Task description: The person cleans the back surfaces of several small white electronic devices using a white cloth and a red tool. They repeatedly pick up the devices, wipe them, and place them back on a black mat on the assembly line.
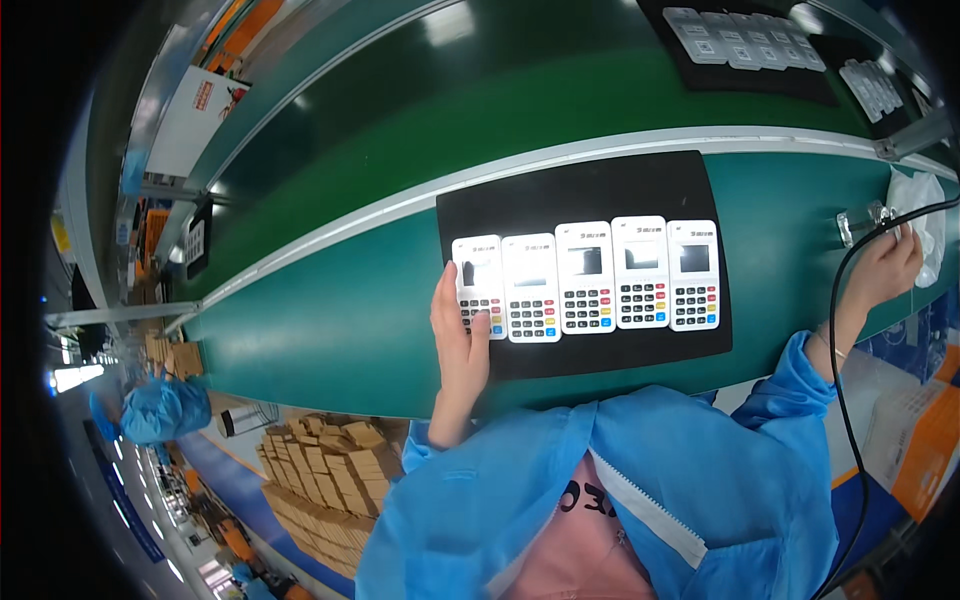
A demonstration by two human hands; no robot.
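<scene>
Several white card payment terminals (585,277) stand side by side in a row on a black mat (580,195), with dark screens and keypads facing up. My left hand (460,340) rests at the left end, fingers stretched along the edge of the leftmost terminal (478,255), thumb over its keypad. Far to the right, my right hand (890,265) is closed at a white plastic bag (925,200). What its fingers hold is too small to make out. Small shiny clear pieces (845,230) lie just left of those fingers.
A black cable (845,370) hangs in front of my right wrist. Behind the teal bench (330,300), a pale rail (400,205) borders a green conveyor belt (400,130) carrying more terminals (740,40). Cardboard boxes (320,470) are stacked at lower left, near a person in blue (165,408).
</scene>
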